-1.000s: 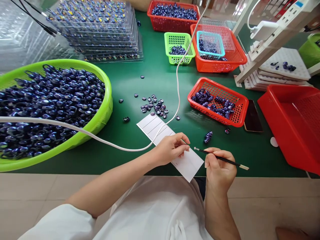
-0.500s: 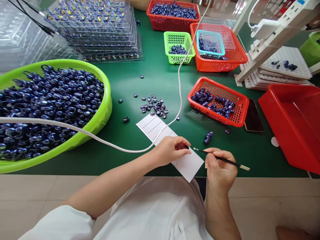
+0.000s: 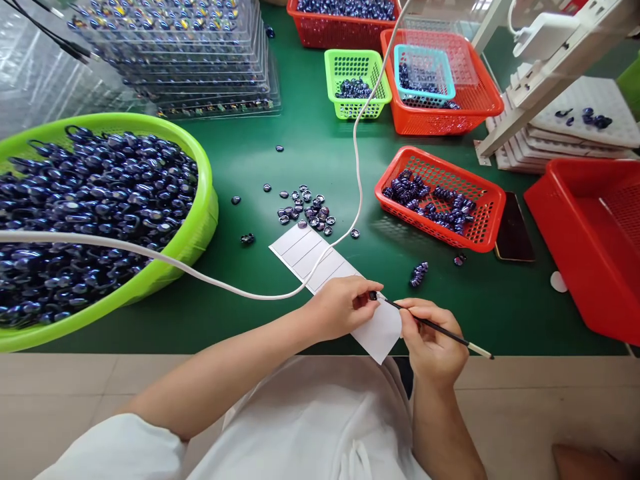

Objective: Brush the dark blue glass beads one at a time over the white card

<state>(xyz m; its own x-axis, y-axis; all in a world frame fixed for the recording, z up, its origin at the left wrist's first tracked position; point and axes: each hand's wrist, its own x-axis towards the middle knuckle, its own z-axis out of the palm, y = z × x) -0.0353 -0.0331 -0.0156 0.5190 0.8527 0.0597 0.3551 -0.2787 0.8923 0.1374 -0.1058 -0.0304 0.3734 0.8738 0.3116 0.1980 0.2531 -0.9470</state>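
My left hand (image 3: 340, 308) is closed in a pinch on a small dark shiny piece (image 3: 373, 295), mostly covered by the fingertips. A slim black brush (image 3: 443, 330) with a pale rear end is gripped like a pen in my right hand (image 3: 434, 343). Its tip meets the dark piece or lies right beside it; I cannot tell which. Beneath the hands a white paper strip (image 3: 320, 261) with ruled lines lies slantwise on the green table (image 3: 240, 273). Several loose dark oval pieces (image 3: 313, 212) are scattered past its far end.
A white cable (image 3: 260, 295) crosses the paper. On the left stands a big green basket (image 3: 207, 200) heaped with dark pieces. A red basket (image 3: 440, 233) of stacked pieces, a phone (image 3: 515, 230) and a red bin (image 3: 575, 267) are at right. Clear trays (image 3: 200, 73) are piled behind.
My right hand has moved left, bringing the brush tip up to the piece in my left hand. The left hand keeps its pinch. The whole view has shifted slightly.
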